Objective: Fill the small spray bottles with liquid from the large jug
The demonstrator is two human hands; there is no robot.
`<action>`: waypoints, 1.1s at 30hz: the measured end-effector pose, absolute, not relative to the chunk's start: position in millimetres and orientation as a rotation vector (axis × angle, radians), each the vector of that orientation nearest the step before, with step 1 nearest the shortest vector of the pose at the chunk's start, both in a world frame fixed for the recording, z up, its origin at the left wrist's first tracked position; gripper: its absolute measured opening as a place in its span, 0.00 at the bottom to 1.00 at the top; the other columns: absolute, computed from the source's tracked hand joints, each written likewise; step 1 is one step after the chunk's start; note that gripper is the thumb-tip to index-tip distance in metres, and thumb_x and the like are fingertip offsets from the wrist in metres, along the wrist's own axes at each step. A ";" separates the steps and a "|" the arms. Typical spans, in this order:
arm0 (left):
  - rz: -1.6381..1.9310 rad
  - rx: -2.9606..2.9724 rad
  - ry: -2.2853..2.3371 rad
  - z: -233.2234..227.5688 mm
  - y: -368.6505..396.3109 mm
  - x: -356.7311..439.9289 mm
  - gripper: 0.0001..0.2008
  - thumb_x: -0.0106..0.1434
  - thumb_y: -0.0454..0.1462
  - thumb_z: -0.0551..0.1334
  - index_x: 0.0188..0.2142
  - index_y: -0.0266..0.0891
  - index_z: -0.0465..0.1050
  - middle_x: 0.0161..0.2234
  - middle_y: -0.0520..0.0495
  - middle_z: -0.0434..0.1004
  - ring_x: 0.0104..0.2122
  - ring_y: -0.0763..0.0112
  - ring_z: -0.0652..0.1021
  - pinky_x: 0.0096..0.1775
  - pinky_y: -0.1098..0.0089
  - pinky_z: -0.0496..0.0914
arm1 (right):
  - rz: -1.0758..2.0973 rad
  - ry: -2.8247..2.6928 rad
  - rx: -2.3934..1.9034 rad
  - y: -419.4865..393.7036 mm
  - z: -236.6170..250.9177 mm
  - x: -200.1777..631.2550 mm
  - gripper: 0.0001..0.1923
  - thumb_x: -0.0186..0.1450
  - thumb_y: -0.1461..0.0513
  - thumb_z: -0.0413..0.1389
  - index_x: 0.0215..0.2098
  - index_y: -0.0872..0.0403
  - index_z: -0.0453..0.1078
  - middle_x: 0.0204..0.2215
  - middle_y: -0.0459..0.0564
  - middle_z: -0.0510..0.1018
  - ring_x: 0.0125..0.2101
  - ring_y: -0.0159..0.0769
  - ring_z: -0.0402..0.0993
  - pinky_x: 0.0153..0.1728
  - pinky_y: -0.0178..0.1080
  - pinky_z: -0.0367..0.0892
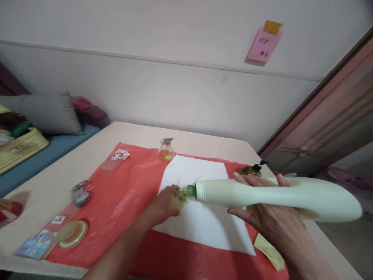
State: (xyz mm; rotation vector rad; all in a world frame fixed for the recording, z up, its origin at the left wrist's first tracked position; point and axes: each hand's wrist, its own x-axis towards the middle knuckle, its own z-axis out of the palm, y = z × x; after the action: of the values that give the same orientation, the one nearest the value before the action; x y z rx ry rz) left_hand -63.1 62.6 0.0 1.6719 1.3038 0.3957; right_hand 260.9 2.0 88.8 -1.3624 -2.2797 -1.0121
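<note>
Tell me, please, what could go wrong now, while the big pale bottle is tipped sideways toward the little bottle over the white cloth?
1. The big pale bottle lies almost flat in the right hand, its green spout at the narrow mouth of the small yellowish bottle. Liquid could miss and wet the white cloth.
2. The left hand alone steadies the small bottle; a push from the spout might tip it.
3. The bottle's heavy end hangs past the table's edge, so a slip could drop it.

Pale green detergent bottle (279, 196), green neck. White cloth (201, 217) over red plastic sheet (122, 198). Beige surface (140, 134). Pink note (263, 44), yellow tape. Grey pillow (49, 112).
</note>
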 end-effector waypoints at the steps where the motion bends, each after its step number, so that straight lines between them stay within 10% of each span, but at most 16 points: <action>1: 0.398 1.673 1.305 0.5 62.4 -62.9 0.40 0.51 0.36 0.70 0.64 0.44 0.63 0.60 0.39 0.71 0.57 0.51 0.74 0.53 0.60 0.70 | -1.014 -2.279 -1.370 1.8 88.2 261.2 0.45 0.76 0.40 0.47 0.81 0.52 0.40 0.57 0.62 0.80 0.56 0.55 0.77 0.73 0.67 0.46; 33: 0.381 1.691 1.296 5.9 62.0 -62.7 0.40 0.51 0.36 0.69 0.64 0.43 0.64 0.60 0.39 0.71 0.56 0.50 0.74 0.53 0.58 0.70 | -1.052 -2.289 -1.333 1.4 93.8 257.2 0.44 0.77 0.41 0.44 0.81 0.53 0.37 0.54 0.61 0.81 0.54 0.55 0.77 0.72 0.67 0.47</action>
State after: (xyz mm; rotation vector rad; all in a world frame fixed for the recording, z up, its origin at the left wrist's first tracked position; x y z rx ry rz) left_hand -62.7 62.0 5.9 1.6914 1.2963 0.3806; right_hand 257.2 1.4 93.8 -1.3333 -2.2889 -1.0519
